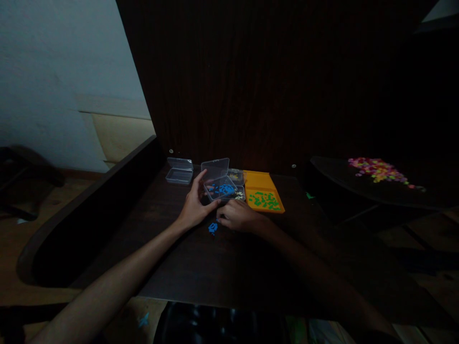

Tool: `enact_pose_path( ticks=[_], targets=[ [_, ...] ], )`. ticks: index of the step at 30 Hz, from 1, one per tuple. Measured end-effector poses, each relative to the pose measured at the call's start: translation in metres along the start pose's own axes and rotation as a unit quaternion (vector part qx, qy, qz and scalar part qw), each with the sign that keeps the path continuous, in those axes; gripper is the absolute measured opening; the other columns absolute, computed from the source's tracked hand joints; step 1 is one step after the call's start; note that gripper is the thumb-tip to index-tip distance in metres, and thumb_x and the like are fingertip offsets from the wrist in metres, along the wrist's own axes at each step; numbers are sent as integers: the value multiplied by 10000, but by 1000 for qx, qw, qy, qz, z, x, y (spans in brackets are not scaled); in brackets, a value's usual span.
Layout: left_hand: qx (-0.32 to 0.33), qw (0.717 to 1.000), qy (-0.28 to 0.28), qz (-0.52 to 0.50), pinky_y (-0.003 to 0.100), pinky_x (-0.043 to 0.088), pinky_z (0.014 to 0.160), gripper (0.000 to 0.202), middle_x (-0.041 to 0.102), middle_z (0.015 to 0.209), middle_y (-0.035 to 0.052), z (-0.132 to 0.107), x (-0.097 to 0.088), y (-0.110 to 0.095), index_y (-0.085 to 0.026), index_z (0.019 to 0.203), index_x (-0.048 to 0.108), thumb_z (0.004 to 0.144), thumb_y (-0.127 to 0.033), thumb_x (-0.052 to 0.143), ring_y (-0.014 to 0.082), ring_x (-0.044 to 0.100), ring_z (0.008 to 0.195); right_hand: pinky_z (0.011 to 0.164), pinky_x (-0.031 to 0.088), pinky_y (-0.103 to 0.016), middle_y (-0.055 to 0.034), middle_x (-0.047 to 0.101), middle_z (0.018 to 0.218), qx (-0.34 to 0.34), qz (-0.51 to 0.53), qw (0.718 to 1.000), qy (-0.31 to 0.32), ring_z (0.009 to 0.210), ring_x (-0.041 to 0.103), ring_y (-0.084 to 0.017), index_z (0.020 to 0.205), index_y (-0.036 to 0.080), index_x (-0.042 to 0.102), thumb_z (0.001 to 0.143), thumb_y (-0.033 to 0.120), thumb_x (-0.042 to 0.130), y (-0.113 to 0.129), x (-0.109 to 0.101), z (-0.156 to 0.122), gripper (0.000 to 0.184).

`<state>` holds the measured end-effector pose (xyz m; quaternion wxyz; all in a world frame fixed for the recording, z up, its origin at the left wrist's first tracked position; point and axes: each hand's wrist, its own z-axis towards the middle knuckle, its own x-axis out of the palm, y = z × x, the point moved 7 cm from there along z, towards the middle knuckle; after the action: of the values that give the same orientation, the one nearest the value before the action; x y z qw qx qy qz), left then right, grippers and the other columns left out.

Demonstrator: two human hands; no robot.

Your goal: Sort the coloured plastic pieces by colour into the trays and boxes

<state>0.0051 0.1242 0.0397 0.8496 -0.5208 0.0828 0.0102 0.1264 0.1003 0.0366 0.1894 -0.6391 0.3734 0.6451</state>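
My left hand (pixel 195 203) grips a clear plastic box (pixel 214 193) by its left side, thumb along the front. The box's hinged lid (pixel 216 170) stands raised, and small blue pieces (pixel 225 189) lie inside. Just in front of the box is my right hand (pixel 234 215), its fingers curled together low over the table; whatever they may hold is hidden. A small heap of blue pieces (pixel 213 228) lies on the dark table, left of and below the right fingertips.
An open clear box (pixel 179 176) stands at the left. Behind the held box sits another clear box with pale pieces (pixel 239 195). A yellow case (pixel 264 203) holds green pieces. Colourful beads (pixel 380 170) lie on a dark surface at right. A dark panel (pixel 229 95) rises behind.
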Motion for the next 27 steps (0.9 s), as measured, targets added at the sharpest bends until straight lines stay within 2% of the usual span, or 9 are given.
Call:
enact_pose_path(
  ticks=[4,7,9,11,14,19,23,27],
  targets=[
    [-1,1000,3,3,486,549,962,955,589,1283,150,-1,1,-1,-241,1493,279,706,-319,813,272,631,1101,608,341,-234,11,595,649,-45,94,994,-11,590,490,-104,907,170,757,842,187,642,1,-26,-8,134],
    [0,1000,14,8,491,547,971,943,582,1299,152,-3,4,-5,-243,1495,281,714,-313,806,270,633,1100,558,295,-222,52,503,555,3,176,980,-95,523,415,-77,892,147,763,860,256,653,-14,-58,-17,158],
    [2,999,30,9,494,544,980,934,583,1305,151,-5,9,-9,-240,1496,281,724,-309,802,269,633,1106,557,285,-225,55,485,547,44,172,973,-148,526,409,-79,899,137,765,853,245,655,-25,-75,-23,161],
    [10,999,48,9,500,542,986,927,582,1316,151,-9,14,-14,-239,1499,281,732,-299,798,276,630,1122,569,289,-227,47,499,561,76,141,971,-175,540,428,-85,912,137,768,842,206,648,-31,-84,-27,155],
    [19,997,76,1,508,537,1000,912,565,1350,147,-14,23,-20,-243,1502,283,744,-282,788,293,611,1173,586,302,-228,25,556,604,99,89,977,-164,570,475,-99,934,147,770,830,170,639,-36,-84,-27,169],
    [17,995,100,-12,512,542,1000,887,565,1353,137,-20,31,-25,-246,1499,293,756,-274,776,300,609,1186,595,309,-238,-14,647,685,108,29,985,-130,618,525,-126,959,181,772,854,204,620,-37,-75,-24,186],
    [19,994,103,-22,494,547,998,884,567,1355,139,-21,32,-27,-247,1500,290,760,-268,773,297,610,1191,592,307,-248,-29,674,715,118,18,986,-113,626,528,-137,987,195,778,871,250,608,-35,-72,-24,213],
    [19,995,99,-28,477,553,990,887,538,1390,143,-20,31,-27,-253,1496,291,755,-269,778,296,605,1200,593,323,-248,-33,685,717,116,20,988,-104,619,534,-140,1021,188,779,860,207,574,-34,-74,-25,261]
  ],
)
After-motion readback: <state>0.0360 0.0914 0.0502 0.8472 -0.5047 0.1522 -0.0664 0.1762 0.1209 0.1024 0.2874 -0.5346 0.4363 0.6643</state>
